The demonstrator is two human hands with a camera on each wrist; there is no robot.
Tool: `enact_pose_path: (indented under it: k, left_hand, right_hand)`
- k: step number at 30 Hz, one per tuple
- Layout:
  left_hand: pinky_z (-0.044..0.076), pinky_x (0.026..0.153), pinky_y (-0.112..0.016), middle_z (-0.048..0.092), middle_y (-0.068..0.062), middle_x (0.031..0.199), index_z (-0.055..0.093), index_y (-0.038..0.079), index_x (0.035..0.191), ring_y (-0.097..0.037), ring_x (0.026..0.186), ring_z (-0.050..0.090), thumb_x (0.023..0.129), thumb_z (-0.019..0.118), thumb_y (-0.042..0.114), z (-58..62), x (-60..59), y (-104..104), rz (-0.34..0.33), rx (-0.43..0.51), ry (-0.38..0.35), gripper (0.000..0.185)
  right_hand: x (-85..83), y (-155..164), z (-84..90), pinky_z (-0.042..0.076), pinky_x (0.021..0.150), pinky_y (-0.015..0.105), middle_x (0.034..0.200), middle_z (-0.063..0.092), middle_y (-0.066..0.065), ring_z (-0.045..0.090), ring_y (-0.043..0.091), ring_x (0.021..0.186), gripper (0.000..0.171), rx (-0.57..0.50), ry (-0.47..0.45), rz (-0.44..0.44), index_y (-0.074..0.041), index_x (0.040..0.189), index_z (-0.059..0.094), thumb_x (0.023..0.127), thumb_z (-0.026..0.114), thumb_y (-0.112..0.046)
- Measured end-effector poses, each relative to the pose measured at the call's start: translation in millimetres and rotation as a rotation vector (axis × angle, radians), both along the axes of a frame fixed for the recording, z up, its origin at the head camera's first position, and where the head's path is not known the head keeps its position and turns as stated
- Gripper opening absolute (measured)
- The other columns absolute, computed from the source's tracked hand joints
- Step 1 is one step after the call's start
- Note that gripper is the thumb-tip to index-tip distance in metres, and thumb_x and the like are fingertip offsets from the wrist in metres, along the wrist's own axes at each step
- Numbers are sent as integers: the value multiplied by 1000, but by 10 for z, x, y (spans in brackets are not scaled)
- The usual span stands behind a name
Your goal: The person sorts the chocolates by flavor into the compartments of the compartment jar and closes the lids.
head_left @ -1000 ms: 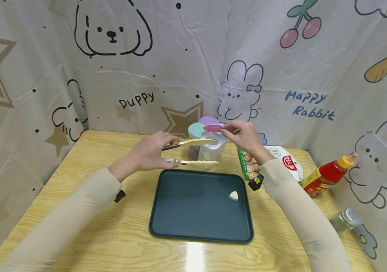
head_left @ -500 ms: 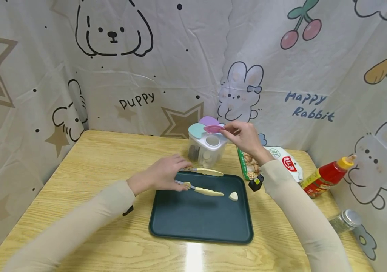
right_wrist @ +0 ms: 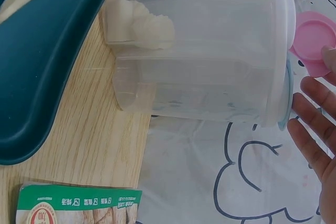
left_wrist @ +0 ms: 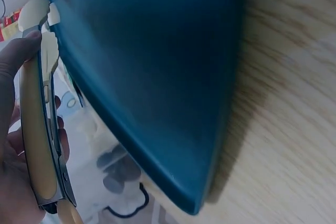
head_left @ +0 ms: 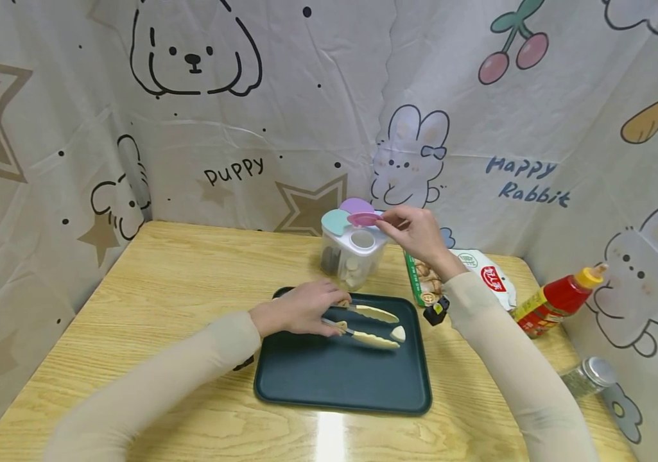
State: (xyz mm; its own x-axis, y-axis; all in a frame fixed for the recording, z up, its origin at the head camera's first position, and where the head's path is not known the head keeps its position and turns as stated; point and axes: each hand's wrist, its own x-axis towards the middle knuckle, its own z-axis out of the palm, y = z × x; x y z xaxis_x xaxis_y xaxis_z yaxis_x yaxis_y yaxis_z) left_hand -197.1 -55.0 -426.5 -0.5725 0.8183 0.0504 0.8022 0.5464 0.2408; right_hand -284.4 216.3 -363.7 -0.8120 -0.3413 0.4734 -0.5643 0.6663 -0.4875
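My left hand [head_left: 305, 309] holds a pair of tongs [head_left: 376, 314] with cream tips, spread apart over the dark tray [head_left: 340, 382]. A small white wedge-shaped piece [head_left: 398, 333] lies on the tray near its right side, between the tong tips; whether they touch it I cannot tell. In the left wrist view, thumb and fingers wrap the tongs' yellowish handle [left_wrist: 38, 135]. Behind the tray, my right hand [head_left: 415, 234] pinches the raised pink lid [head_left: 364, 219] of a clear container [right_wrist: 220, 35]. White pieces [right_wrist: 144, 27] lie inside it, under the uncovered round opening.
Teal [head_left: 336, 222] and purple [head_left: 357, 205] lids cover other compartments. Right of the tray lie a green-edged packet [head_left: 421, 282] and a white bag [head_left: 487, 276]. A red squeeze bottle [head_left: 560, 295] and a silver-capped jar [head_left: 588, 375] stand along the right edge. Printed cloth hangs behind.
My left hand has brought the spread tongs from beside the container down and to the right, over the tray to the white piece. The right hand still holds the pink lid up.
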Motion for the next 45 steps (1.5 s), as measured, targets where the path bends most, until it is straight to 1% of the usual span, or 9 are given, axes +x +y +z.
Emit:
enact_pose_path:
  k: [6, 13, 17, 24, 31, 33, 38, 42, 45]
  left_hand:
    - [54, 104, -42, 70, -6, 130, 63, 12, 138, -23, 118, 66, 92, 80, 46, -74, -39, 120, 9, -6, -22, 59]
    - [54, 102, -43, 69, -6, 128, 65, 13, 135, -22, 116, 65, 92, 81, 44, -99, -48, 172, 16, 10, -62, 55]
    - [55, 101, -42, 69, -6, 128, 65, 14, 133, -20, 114, 64, 93, 80, 42, -124, -52, 185, 10, 19, -67, 52]
    - [55, 102, -40, 69, -4, 128, 65, 15, 133, -19, 116, 64, 94, 79, 43, -141, -35, 140, 16, 17, -58, 49]
    - [55, 104, -42, 69, -6, 132, 65, 14, 134, -21, 120, 65, 95, 79, 41, -127, -26, -6, 54, 31, -73, 50]
    - [55, 104, -42, 69, -6, 132, 65, 14, 133, -22, 121, 65, 94, 79, 42, -112, -21, -64, 61, 37, -58, 50]
    - [56, 102, -43, 71, -8, 127, 66, 10, 131, -24, 119, 67, 93, 81, 40, -37, -10, -220, 58, 82, 25, 51]
    - [58, 98, -42, 73, -7, 124, 68, 10, 130, -23, 113, 68, 91, 83, 37, 87, -8, -362, 68, 132, 70, 50]
    - [59, 90, -40, 73, -5, 118, 69, 12, 129, -21, 104, 68, 90, 85, 35, 202, -15, -464, 81, 166, 92, 48]
  right_hand:
    - [1, 0, -6, 65, 77, 45, 100, 81, 15, 76, 29, 86, 18, -2, 5, 3, -5, 102, 79, 98, 77, -22]
    - [6, 1, 7, 64, 78, 46, 101, 81, 16, 76, 30, 86, 19, 8, 7, 0, -4, 103, 79, 99, 76, -22]
    - [6, 0, 10, 64, 78, 45, 101, 81, 15, 76, 29, 86, 18, 7, 7, -3, -5, 103, 79, 99, 76, -22]
    - [-5, -5, 0, 65, 77, 45, 99, 81, 15, 76, 29, 85, 17, 6, 20, 7, -5, 102, 79, 98, 76, -21]
    - [5, -6, 11, 64, 77, 45, 97, 81, 14, 76, 28, 84, 17, 1, 23, 7, -5, 101, 80, 98, 76, -21]
    - [4, -3, 9, 64, 77, 45, 97, 81, 15, 76, 28, 84, 17, 0, 26, 8, -4, 101, 80, 98, 76, -21]
    - [-2, -2, 4, 64, 77, 45, 97, 81, 15, 76, 28, 83, 17, -3, 30, 10, -4, 101, 80, 98, 77, -20]
    - [-5, -6, 2, 64, 77, 44, 97, 81, 14, 76, 28, 84, 17, -1, 26, 11, -4, 101, 80, 98, 77, -21]
    - [-7, -2, 2, 64, 76, 44, 97, 81, 14, 76, 28, 83, 17, -1, 27, 13, -4, 101, 80, 98, 76, -21]
